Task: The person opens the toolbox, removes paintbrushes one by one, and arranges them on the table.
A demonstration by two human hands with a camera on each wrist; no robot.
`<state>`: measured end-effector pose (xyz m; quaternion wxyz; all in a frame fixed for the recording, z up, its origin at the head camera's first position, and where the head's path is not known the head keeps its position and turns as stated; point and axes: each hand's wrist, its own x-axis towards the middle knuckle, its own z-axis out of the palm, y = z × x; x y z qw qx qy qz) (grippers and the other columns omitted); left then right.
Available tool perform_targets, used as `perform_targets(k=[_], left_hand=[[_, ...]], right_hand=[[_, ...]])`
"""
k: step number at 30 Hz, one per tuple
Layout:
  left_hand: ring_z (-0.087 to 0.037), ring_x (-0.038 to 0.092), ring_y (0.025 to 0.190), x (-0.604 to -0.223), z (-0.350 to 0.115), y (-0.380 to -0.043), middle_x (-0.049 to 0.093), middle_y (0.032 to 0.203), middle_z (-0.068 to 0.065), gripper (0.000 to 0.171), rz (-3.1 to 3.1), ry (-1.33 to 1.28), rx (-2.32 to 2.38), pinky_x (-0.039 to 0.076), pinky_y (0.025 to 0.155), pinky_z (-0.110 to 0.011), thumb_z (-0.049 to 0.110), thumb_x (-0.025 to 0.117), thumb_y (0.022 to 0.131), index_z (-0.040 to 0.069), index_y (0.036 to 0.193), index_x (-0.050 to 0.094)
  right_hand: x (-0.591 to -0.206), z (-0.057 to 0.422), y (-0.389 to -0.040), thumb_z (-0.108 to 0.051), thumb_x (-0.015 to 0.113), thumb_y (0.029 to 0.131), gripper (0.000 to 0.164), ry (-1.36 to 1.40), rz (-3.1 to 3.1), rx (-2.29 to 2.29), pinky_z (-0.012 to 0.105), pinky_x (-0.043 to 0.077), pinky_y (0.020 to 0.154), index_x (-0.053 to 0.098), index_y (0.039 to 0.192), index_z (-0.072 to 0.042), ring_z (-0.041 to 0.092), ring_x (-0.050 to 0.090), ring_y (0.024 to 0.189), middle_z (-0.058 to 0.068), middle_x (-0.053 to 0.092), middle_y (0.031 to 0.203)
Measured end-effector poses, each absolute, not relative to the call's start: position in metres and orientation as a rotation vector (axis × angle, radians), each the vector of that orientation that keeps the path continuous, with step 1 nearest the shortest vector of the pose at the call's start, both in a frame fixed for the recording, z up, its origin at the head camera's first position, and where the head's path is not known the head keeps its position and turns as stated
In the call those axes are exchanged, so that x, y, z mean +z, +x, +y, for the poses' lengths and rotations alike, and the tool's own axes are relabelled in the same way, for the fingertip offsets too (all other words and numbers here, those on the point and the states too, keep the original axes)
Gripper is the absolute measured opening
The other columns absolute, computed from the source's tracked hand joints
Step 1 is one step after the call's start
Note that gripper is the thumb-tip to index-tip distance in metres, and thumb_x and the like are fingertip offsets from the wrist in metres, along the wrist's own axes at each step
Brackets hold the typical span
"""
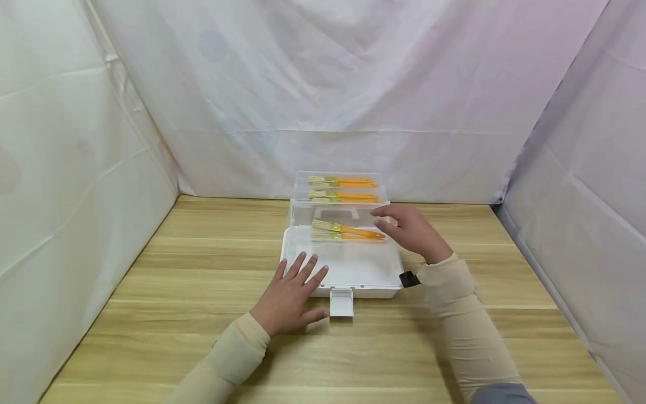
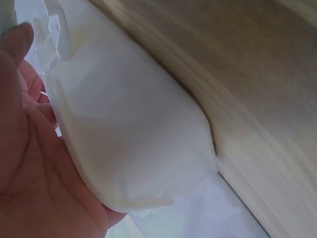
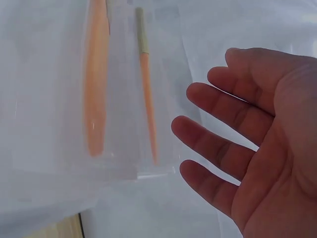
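Note:
A white plastic case (image 1: 360,269) stands on the table with its clear lid (image 1: 303,216) raised at the back. My left hand (image 1: 290,297) lies over its front-left corner, fingers spread; in the left wrist view the palm is beside the case's white wall (image 2: 129,129). Two flat paintbrushes (image 1: 355,231) with orange handles lie side by side at the back of the case. Off the right ends of their handles hovers my right hand (image 1: 411,230), fingers bent loosely and holding nothing. In the right wrist view, brush handles (image 3: 96,89) show beyond its fingertips.
Clear stepped trays (image 1: 386,196) at the back hold several more brushes (image 1: 355,196). A white latch (image 1: 341,304) hangs from the front edge. A black object (image 1: 409,279) sits by my right wrist. White cloth (image 1: 328,84) walls the wooden table (image 1: 212,241) at back and sides.

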<state>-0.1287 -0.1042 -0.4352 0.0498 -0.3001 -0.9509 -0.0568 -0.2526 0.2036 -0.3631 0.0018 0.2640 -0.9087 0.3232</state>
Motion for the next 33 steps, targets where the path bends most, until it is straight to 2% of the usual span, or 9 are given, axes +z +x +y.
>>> perform_targets(k=[4, 12, 25, 33], left_hand=[[-0.033, 0.012, 0.15, -0.438, -0.106, -0.129, 0.025, 0.162, -0.009, 0.086, -2.878, -0.932, -0.149, 0.016, 0.115, -0.06, 0.07, 0.052, 0.09, 0.02, 0.158, 0.031], [-0.033, 0.01, 0.151, -0.444, -0.108, -0.131, 0.023, 0.163, -0.005, 0.086, -2.845, -0.958, -0.159, 0.015, 0.114, -0.061, 0.068, 0.054, 0.09, 0.021, 0.158, 0.03], [-0.034, 0.012, 0.15, -0.444, -0.107, -0.13, 0.027, 0.162, -0.006, 0.086, -2.852, -0.95, -0.157, 0.016, 0.114, -0.062, 0.067, 0.057, 0.089, 0.021, 0.157, 0.033], [-0.034, 0.013, 0.15, -0.445, -0.107, -0.13, 0.026, 0.162, -0.005, 0.087, -2.843, -0.95, -0.136, 0.016, 0.114, -0.062, 0.069, 0.056, 0.088, 0.021, 0.157, 0.032]], right_hand=[[-0.367, 0.194, -0.256, -0.024, 0.063, 0.098, 0.033, 0.848, -2.864, 0.991, 0.052, 0.047, 0.095, 0.067, 0.128, -0.011, 0.029, 0.057, 0.12, 0.009, 0.063, 0.131], [-0.376, 0.182, -0.264, -0.024, 0.066, 0.097, 0.035, 0.92, -2.884, 0.944, 0.052, 0.043, 0.102, 0.066, 0.13, -0.011, 0.029, 0.053, 0.127, 0.009, 0.062, 0.134], [-0.378, 0.169, -0.276, -0.025, 0.065, 0.098, 0.035, 1.045, -2.947, 0.818, 0.05, 0.04, 0.105, 0.065, 0.13, -0.013, 0.028, 0.052, 0.129, 0.009, 0.059, 0.137], [-0.386, 0.166, -0.287, -0.024, 0.065, 0.097, 0.034, 1.093, -2.961, 0.853, 0.05, 0.04, 0.105, 0.066, 0.128, -0.009, 0.028, 0.053, 0.128, 0.009, 0.06, 0.135]])
